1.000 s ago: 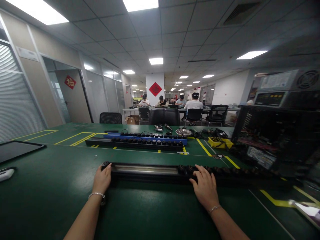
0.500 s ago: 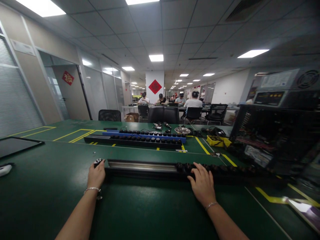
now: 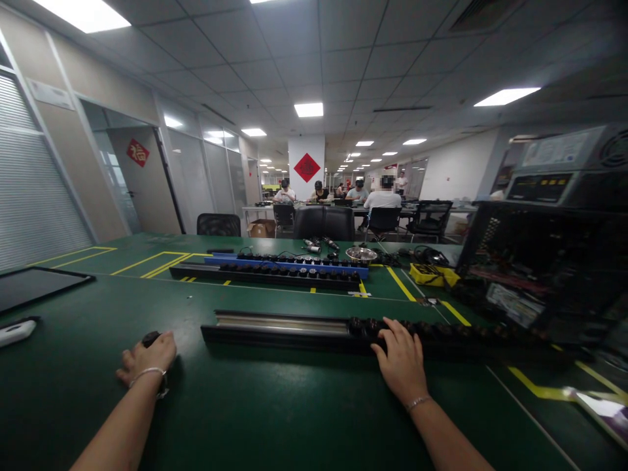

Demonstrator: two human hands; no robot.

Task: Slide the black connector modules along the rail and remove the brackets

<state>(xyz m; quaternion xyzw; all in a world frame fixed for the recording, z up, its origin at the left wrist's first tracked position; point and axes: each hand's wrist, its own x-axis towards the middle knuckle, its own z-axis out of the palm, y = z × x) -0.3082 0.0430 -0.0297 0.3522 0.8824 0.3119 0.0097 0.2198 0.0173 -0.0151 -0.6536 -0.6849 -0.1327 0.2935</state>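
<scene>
A long black rail [image 3: 279, 330] lies across the green table in front of me. Its left half shows a bare metallic channel; a row of round black socket-like pieces [image 3: 356, 326] fills it further right. My right hand [image 3: 403, 366] rests over the rail, thumb at the front side and fingers across the top by these pieces. Left of the rail's end, low over the table, my left hand [image 3: 150, 360] is closed around a small round black piece [image 3: 151, 338]. Its fingers partly hide that piece.
Behind lie another black rail [image 3: 265, 276] and a blue rail [image 3: 289, 263], both with round pieces. A metal bowl [image 3: 360, 254], yellow tray [image 3: 432, 275] and open computer case [image 3: 520, 261] stand right. A dark flat panel [image 3: 39, 288] lies left. People sit at far tables.
My left hand has moved left and toward me, away from the rail's left end, with the small black piece in it. My right hand stays on the rail.
</scene>
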